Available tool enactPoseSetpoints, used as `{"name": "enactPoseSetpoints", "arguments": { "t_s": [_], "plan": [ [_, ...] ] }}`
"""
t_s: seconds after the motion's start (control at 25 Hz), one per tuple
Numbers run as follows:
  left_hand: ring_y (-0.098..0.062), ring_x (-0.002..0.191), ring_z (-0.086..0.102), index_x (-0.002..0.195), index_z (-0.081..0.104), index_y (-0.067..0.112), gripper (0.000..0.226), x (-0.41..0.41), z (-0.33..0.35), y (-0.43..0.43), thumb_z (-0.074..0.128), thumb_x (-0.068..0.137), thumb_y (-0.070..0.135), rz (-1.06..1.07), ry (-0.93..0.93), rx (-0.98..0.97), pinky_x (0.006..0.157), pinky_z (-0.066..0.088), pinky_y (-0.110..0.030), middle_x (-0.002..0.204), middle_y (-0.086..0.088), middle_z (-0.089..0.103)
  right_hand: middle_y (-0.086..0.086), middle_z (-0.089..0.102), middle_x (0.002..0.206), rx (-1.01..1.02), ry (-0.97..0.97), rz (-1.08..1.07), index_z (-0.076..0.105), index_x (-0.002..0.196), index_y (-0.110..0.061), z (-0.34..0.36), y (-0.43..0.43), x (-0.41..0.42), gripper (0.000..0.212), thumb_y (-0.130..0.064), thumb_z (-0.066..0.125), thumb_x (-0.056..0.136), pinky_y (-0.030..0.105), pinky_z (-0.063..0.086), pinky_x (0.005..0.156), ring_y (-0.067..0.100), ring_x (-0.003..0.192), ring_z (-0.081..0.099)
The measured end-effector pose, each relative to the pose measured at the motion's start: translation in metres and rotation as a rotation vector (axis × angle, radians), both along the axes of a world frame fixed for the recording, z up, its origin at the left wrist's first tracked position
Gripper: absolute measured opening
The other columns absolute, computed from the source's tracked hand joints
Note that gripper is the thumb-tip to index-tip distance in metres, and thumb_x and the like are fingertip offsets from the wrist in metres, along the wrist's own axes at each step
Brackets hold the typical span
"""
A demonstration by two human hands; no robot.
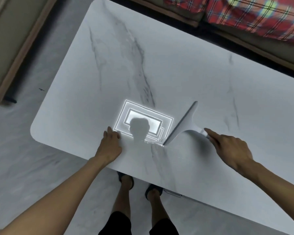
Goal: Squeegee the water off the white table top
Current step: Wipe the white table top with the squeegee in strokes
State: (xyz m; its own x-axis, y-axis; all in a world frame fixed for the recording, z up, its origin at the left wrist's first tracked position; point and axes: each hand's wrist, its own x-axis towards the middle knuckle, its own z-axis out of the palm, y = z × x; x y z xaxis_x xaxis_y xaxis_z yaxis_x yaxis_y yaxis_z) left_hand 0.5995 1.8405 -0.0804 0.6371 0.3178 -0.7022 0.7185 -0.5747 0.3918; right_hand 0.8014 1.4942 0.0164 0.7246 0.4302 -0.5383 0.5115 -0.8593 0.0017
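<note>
A white marble-veined table top [159,65] fills the middle of the view. My right hand [231,150] grips the handle of a white squeegee [185,122], index finger stretched along it. The blade lies on the surface, running from near the front edge up and to the right. A thin line of water [153,142] glints at the blade's lower end, to its left. My left hand [111,141] rests flat on the table near the front edge, left of the blade, holding nothing. A bright ceiling-light reflection [143,121] shows between the hands.
A sofa with a red plaid cloth [244,12] stands past the table's far side. Another seat edge [15,48] lies on the left. My feet in dark slippers [126,178] stand on the grey floor by the front edge.
</note>
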Motion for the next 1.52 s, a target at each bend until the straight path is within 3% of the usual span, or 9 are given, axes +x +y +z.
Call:
{"name": "enactPoseSetpoints", "arguments": {
  "t_s": [0.12, 0.32, 0.48, 0.64, 0.92, 1.0, 1.12, 1.32, 1.52],
  "plan": [
    [-0.021, 0.096, 0.054, 0.119, 0.046, 0.016, 0.039, -0.006, 0.010, -0.009, 0.047, 0.082, 0.003, 0.202, -0.067, 0.018, 0.075, 0.042, -0.031, 0.114, 0.001, 0.050, -0.013, 0.062, 0.078, 0.041, 0.005, 0.034, 0.031, 0.139, -0.055, 0.017, -0.002, -0.002, 0.051, -0.058, 0.005, 0.095, 0.033, 0.041, 0.058, 0.025, 0.068, 0.058],
    [-0.025, 0.094, 0.057, 0.118, 0.048, 0.014, 0.036, -0.041, 0.022, 0.002, 0.046, 0.084, 0.002, 0.463, -0.129, 0.127, 0.073, 0.044, -0.033, 0.108, -0.002, 0.057, 0.000, 0.065, 0.095, 0.240, 0.175, 0.519, 0.026, 0.146, -0.048, -0.013, 0.111, -0.073, 0.044, -0.041, 0.028, 0.103, 0.032, 0.036, 0.059, 0.030, 0.078, 0.065],
    [-0.017, 0.079, 0.052, 0.111, 0.045, 0.017, 0.029, -0.065, 0.026, 0.004, 0.044, 0.083, 0.007, 0.467, -0.049, 0.131, 0.061, 0.039, -0.031, 0.096, 0.004, 0.052, 0.006, 0.059, 0.088, 0.206, 0.248, 0.709, 0.024, 0.148, -0.041, -0.047, 0.165, -0.134, 0.053, -0.024, 0.038, 0.100, 0.032, 0.031, 0.055, 0.026, 0.061, 0.046],
    [-0.014, 0.079, 0.048, 0.102, 0.040, 0.019, 0.031, -0.075, 0.021, -0.012, 0.045, 0.082, -0.004, 0.253, -0.022, 0.010, 0.055, 0.032, -0.020, 0.106, -0.002, 0.048, 0.003, 0.059, 0.085, 0.184, 0.187, 0.628, 0.022, 0.147, -0.047, -0.053, 0.111, -0.117, 0.059, -0.023, 0.044, 0.098, 0.032, 0.031, 0.054, 0.029, 0.064, 0.058],
    [-0.025, 0.089, 0.052, 0.115, 0.047, 0.009, 0.029, -0.055, 0.021, -0.030, 0.044, 0.086, 0.005, 0.087, 0.094, -0.044, 0.070, 0.039, -0.031, 0.116, -0.006, 0.043, -0.009, 0.055, 0.077, 0.006, 0.040, 0.283, 0.028, 0.141, -0.056, 0.000, -0.043, -0.054, 0.044, -0.049, 0.018, 0.099, 0.031, 0.041, 0.054, 0.024, 0.069, 0.064],
    [-0.023, 0.088, 0.053, 0.115, 0.048, 0.012, 0.030, -0.055, 0.025, -0.028, 0.042, 0.086, 0.006, 0.165, 0.075, 0.009, 0.071, 0.040, -0.032, 0.109, -0.002, 0.050, -0.010, 0.048, 0.072, -0.023, 0.020, 0.297, 0.029, 0.140, -0.057, 0.013, -0.043, -0.057, 0.043, -0.050, 0.019, 0.099, 0.031, 0.042, 0.053, 0.024, 0.067, 0.064],
    [-0.020, 0.083, 0.053, 0.111, 0.049, 0.014, 0.029, -0.056, 0.029, -0.022, 0.044, 0.084, 0.006, 0.268, 0.002, 0.072, 0.066, 0.039, -0.031, 0.100, -0.002, 0.056, -0.005, 0.058, 0.082, 0.072, 0.107, 0.430, 0.028, 0.142, -0.055, 0.013, 0.011, -0.080, 0.042, -0.046, 0.026, 0.101, 0.031, 0.038, 0.054, 0.029, 0.070, 0.064],
    [-0.013, 0.076, 0.052, 0.106, 0.046, 0.021, 0.025, -0.062, 0.021, -0.019, 0.046, 0.084, 0.009, 0.319, -0.037, 0.016, 0.057, 0.035, -0.026, 0.095, 0.004, 0.055, 0.006, 0.058, 0.090, 0.139, 0.258, 0.746, 0.028, 0.147, -0.045, -0.024, 0.112, -0.138, 0.047, -0.032, 0.035, 0.102, 0.033, 0.032, 0.055, 0.031, 0.075, 0.061],
    [-0.020, 0.088, 0.053, 0.106, 0.042, 0.018, 0.030, -0.065, 0.013, -0.054, 0.047, 0.083, -0.001, 0.199, -0.036, -0.035, 0.059, 0.034, -0.023, 0.105, -0.002, 0.050, 0.004, 0.061, 0.100, 0.191, 0.234, 0.664, 0.026, 0.145, -0.051, -0.041, 0.067, -0.120, 0.045, -0.037, 0.031, 0.103, 0.033, 0.035, 0.059, 0.031, 0.080, 0.063]
  ]
}}
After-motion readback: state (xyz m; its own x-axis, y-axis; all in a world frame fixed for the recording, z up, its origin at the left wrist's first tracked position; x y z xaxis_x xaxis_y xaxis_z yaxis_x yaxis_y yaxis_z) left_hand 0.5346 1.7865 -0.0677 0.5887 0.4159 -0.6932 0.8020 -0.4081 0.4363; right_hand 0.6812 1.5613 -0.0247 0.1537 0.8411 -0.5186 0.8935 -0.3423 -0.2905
